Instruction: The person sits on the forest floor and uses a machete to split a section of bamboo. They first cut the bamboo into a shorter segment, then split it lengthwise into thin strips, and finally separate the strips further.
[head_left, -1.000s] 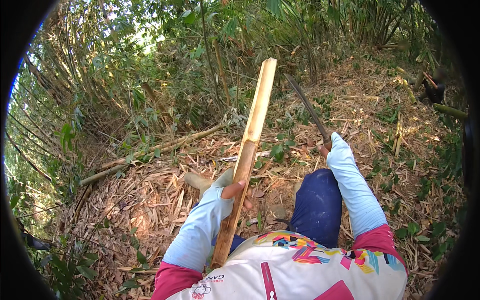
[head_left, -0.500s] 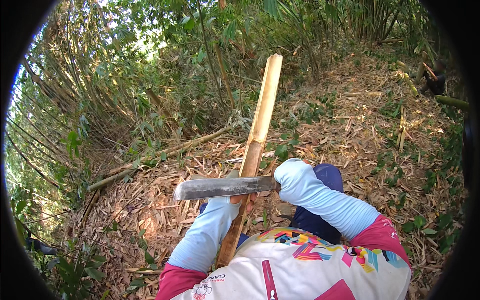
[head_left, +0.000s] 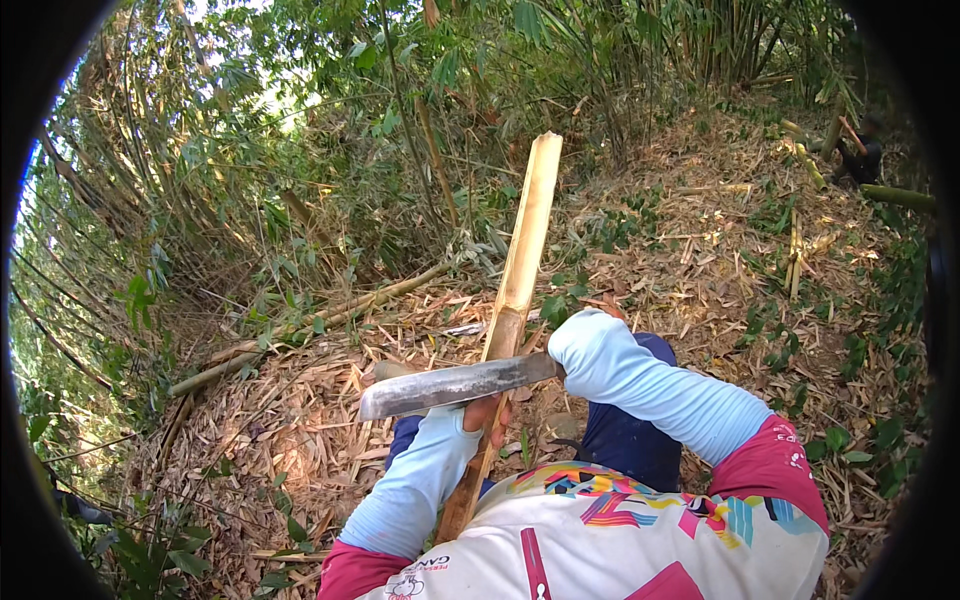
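A long split bamboo piece [head_left: 527,235] slants up and away from my body, its pale hollow inner face showing. My left hand [head_left: 486,414] is closed round its lower part, partly hidden behind the blade. In my right hand [head_left: 598,312], mostly covered by a light blue sleeve, is a machete [head_left: 450,386]. Its broad, worn grey blade points left and lies across the front of the bamboo, just above my left hand. The grip is hidden in my right fist. Whether the edge bites into the bamboo I cannot tell.
Dry leaves and bamboo chips [head_left: 300,440] cover the ground. A fallen bamboo pole [head_left: 330,318] lies to the left, before dense bamboo thicket [head_left: 290,180]. A person in dark clothes [head_left: 862,160] is at the far right, beside green bamboo poles [head_left: 900,198].
The bamboo's top end has come lower in view. The machete has tilted, its tip dropping a little, while both hands keep their holds. The whole view has shifted slightly.
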